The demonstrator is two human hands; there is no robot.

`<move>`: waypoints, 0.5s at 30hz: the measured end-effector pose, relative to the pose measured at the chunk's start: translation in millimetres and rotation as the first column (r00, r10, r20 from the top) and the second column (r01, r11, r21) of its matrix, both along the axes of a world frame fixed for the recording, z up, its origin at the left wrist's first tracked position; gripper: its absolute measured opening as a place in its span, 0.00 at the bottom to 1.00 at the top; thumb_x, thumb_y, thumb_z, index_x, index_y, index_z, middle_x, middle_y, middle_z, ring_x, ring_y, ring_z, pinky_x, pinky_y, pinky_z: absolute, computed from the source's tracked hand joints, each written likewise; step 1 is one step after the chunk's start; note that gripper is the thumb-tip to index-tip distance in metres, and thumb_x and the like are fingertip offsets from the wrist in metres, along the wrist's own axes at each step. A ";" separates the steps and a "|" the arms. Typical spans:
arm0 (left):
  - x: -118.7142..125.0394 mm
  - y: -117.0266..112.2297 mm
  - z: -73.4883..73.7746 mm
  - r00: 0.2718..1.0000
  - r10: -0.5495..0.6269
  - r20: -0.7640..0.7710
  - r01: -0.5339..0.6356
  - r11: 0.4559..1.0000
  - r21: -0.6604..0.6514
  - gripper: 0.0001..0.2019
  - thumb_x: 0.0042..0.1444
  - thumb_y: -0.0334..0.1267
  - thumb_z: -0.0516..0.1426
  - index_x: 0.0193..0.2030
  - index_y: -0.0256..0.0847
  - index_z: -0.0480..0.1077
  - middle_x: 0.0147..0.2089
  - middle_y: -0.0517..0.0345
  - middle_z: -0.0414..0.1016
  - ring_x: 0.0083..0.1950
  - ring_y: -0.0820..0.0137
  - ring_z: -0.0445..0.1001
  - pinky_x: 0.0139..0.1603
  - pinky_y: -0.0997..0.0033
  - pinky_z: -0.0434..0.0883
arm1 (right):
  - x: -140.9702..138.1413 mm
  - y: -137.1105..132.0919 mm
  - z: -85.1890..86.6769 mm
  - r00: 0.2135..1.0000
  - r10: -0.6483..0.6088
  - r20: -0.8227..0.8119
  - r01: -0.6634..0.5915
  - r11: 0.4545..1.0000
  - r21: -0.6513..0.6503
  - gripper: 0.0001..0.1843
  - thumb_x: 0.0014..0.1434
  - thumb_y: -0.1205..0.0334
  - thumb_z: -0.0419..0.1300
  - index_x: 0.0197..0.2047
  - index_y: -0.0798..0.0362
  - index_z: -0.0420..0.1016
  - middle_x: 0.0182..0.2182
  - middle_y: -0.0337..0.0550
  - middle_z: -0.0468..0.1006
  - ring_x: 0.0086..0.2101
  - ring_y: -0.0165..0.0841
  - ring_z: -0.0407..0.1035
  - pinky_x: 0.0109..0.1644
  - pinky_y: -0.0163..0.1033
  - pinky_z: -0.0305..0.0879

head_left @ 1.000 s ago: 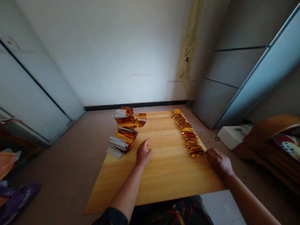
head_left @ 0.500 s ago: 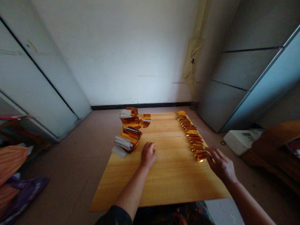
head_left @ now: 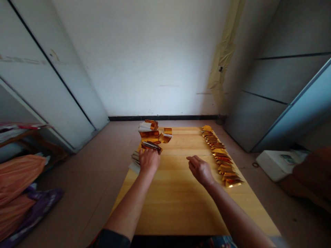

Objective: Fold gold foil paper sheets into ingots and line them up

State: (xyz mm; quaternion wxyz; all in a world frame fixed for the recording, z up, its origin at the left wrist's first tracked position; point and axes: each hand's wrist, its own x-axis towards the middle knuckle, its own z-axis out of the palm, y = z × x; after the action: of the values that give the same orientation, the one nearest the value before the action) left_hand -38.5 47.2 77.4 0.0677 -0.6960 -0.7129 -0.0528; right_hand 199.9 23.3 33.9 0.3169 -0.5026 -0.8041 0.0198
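Observation:
My left hand [head_left: 149, 161] is on the near-left pile of gold foil paper [head_left: 156, 147], palm down with its fingers bent over the sheets. Its fingertips are hidden, so a grip cannot be made out. White-backed rolled sheets [head_left: 136, 157] stick out to the left of that hand. My right hand [head_left: 201, 169] hovers above the middle of the table, fingers loosely bent and a little apart, with nothing visible in them. To its right runs a long row of folded gold paper pieces [head_left: 223, 160], overlapping one another along the table's right edge.
The wooden table [head_left: 165, 206] carries more curled gold sheets [head_left: 150, 135] at its far left. A white box [head_left: 275, 165] stands on the floor to the right. Grey cabinets [head_left: 281, 79] flank the wall, and orange and purple bags [head_left: 20, 182] lie at left.
My left hand has moved from the table onto the near-left paper pile. My right hand has left the near end of the folded row and come to the middle. The view has shifted slightly.

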 end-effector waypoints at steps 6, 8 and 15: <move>-30.9 -2.2 -10.3 0.998 0.052 -0.046 -0.061 0.974 -0.220 0.15 0.55 0.45 0.50 0.34 0.41 0.76 0.40 0.48 0.78 0.45 0.58 0.72 0.56 0.48 0.53 | -29.3 7.1 -32.3 0.995 0.097 0.036 -0.094 0.992 -0.087 0.14 0.60 0.68 0.49 0.42 0.51 0.75 0.33 0.43 0.76 0.32 0.29 0.70 0.36 0.30 0.62; -32.5 -6.9 -20.6 0.997 0.065 -0.050 -0.075 0.974 -0.212 0.15 0.55 0.45 0.51 0.34 0.42 0.76 0.41 0.49 0.78 0.45 0.59 0.72 0.57 0.48 0.51 | -33.5 8.9 -37.7 0.993 0.112 0.040 -0.107 0.988 -0.107 0.13 0.60 0.69 0.50 0.41 0.51 0.75 0.33 0.42 0.76 0.32 0.28 0.70 0.35 0.29 0.61; -31.7 -11.5 -46.3 0.997 0.080 -0.010 -0.080 0.993 -0.089 0.19 0.53 0.48 0.54 0.50 0.43 0.69 0.50 0.46 0.73 0.50 0.57 0.67 0.57 0.47 0.49 | -38.6 6.2 -56.1 0.991 0.121 0.055 -0.113 0.986 -0.125 0.13 0.61 0.67 0.49 0.31 0.52 0.73 0.28 0.41 0.73 0.30 0.28 0.68 0.34 0.29 0.59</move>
State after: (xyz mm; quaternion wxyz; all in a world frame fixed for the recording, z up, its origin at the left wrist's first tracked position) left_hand -70.2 35.7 31.0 0.0409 -0.6694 -0.7416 -0.0157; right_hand 161.2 29.5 -22.1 0.2588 -0.4732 -0.8390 0.0719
